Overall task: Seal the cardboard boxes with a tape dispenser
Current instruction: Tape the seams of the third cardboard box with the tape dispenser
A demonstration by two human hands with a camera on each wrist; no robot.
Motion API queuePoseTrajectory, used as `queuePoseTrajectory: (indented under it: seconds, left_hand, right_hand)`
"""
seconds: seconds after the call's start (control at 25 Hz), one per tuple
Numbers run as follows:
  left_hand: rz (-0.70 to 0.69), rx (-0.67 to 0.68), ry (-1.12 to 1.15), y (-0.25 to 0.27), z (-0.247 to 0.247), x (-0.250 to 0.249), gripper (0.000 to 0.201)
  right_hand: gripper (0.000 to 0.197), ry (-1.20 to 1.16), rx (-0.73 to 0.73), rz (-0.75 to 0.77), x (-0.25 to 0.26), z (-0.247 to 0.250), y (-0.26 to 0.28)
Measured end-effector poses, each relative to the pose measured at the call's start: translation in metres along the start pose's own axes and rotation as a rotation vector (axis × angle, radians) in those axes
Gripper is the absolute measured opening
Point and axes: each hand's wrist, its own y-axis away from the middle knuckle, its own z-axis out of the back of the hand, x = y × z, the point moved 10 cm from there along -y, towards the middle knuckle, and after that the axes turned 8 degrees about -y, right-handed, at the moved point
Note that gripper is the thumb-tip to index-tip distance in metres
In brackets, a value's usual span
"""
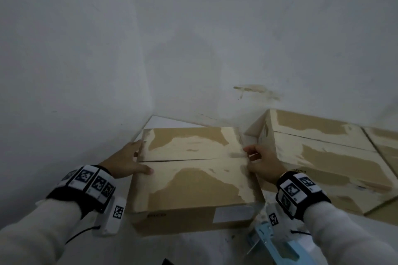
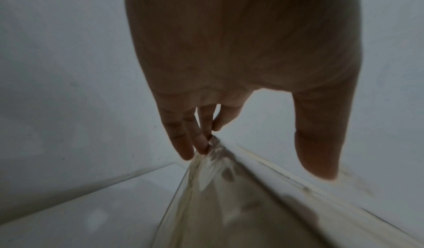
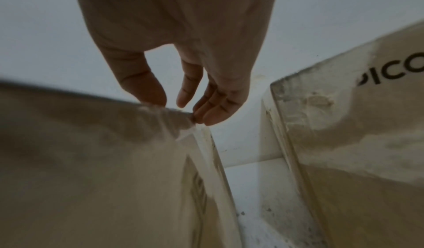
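Lying closed in the head view, the near cardboard box (image 1: 193,180) has the left hand (image 1: 127,162) flat on its left edge with straight fingers, and the right hand (image 1: 261,162) curls on its right edge; its contents are hidden. A second box (image 1: 323,153) stands right, a blue tape dispenser (image 1: 273,245) near. Left wrist view: fingers (image 2: 183,143) touch the box edge. Right wrist view: the thumb (image 3: 146,88) and fingertips meet the box corner.

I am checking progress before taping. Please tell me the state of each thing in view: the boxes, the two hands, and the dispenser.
Near box: flaps closed, middle seam without visible tape.
Second box: to the right, flaps closed, apart from the near box.
Left hand: fingers straight, on the near box's left edge.
Right hand: fingers bent at the near box's right edge; grip unclear.
Blue tape dispenser: lying below the right arm, not held.
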Motion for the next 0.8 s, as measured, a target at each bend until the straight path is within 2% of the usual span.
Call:
queuePoseTrajectory:
  seconds: [0.08,0.12,0.2,0.24,0.32,0.44,0.68,0.72,0.8]
  left_hand:
    - [0.020,-0.053,0.007,-0.012,0.008,0.007,0.079]
    - [0.023,-0.052,-0.019,-0.019,0.011,0.011,0.074]
    - [0.007,-0.047,-0.095,-0.035,0.018,0.020,0.078]
    - [0.000,-0.052,-0.132,-0.044,0.021,0.022,0.071]
    - [-0.011,-0.065,-0.115,-0.055,0.027,0.020,0.041]
    - [0.003,-0.071,-0.052,-0.070,0.034,0.013,0.018]
    - [0.176,-0.053,-0.103,-0.091,0.037,0.031,0.033]
    - [0.199,-0.056,-0.084,-0.093,0.038,0.035,0.042]
    - [0.211,-0.110,-0.095,-0.098,0.049,0.040,0.074]
  right_hand:
    - [0.036,0.004,0.031,-0.043,-0.005,0.000,-0.018]
    - [0.036,0.021,0.040,-0.052,-0.006,0.001,-0.027]
    - [0.033,0.040,0.048,-0.054,-0.005,0.002,-0.046]
    - [0.031,0.036,0.049,-0.054,-0.004,0.001,-0.055]
    - [0.028,0.026,0.042,-0.059,-0.002,0.000,-0.071]
    - [0.031,-0.007,0.017,-0.096,-0.002,-0.001,-0.094]
    - [0.041,-0.005,0.003,-0.135,-0.011,-0.002,-0.118]
    - [0.042,0.010,0.016,-0.141,-0.011,-0.002,-0.118]
    - [0.045,0.098,0.017,-0.113,-0.007,-0.001,-0.120]
